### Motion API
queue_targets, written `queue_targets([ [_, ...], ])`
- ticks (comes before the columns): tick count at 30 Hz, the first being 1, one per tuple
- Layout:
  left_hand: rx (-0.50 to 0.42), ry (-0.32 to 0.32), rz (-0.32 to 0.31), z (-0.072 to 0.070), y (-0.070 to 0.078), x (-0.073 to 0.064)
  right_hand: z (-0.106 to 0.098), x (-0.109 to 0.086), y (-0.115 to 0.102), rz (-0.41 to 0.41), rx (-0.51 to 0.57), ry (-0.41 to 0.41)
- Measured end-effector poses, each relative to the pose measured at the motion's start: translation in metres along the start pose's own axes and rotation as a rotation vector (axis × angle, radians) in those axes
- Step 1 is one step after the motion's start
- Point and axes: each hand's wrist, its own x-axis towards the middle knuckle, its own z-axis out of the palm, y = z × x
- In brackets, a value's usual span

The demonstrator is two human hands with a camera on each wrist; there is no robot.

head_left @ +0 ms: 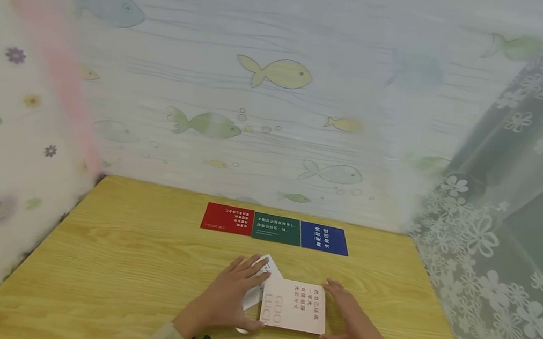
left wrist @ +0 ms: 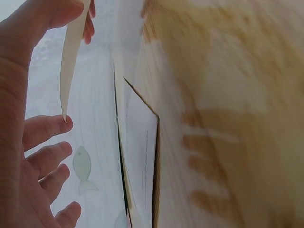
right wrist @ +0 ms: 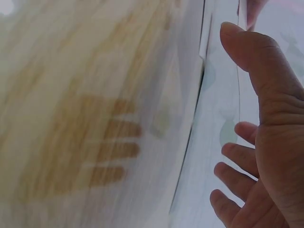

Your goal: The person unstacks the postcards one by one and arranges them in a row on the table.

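A pale pink card with red lettering and "GOOD LUCK" in large print sits between both hands, near the front of the table. My left hand holds its left side, thumb at the near corner; the left wrist view has this card nearly edge-on between thumb and index fingertip. At the right side, my right hand holds it with the thumb at the near corner and the index finger at the far one. Beneath the left fingers lies a white card, set askew and partly covered by the pink one.
Toward the back of the wood-grain table, a red card, a green card and a blue card lie side by side. A fish-patterned curtain hangs behind, with flowered lace along the right edge.
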Motion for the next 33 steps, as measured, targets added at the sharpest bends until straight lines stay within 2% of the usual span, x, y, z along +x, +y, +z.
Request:
queue_targets([
  [7,0.028,-0.005,0.008,0.005,0.005,0.012,-0.005,0.000,0.007,0.059,0.026,-0.024],
  [14,0.018,0.014,0.022,0.010,0.009,0.023,-0.007,-0.001,0.016,0.026,-0.018,0.032],
  [18,0.025,0.024,0.046,0.013,0.012,0.031,-0.009,-0.002,0.023,0.039,-0.027,0.041],
  [25,0.069,0.036,0.080,0.024,0.016,0.049,-0.015,-0.006,0.039,0.050,0.024,0.065],
  [33,0.018,0.007,0.076,0.036,0.025,0.072,-0.022,-0.011,0.062,0.061,-0.005,0.070],
])
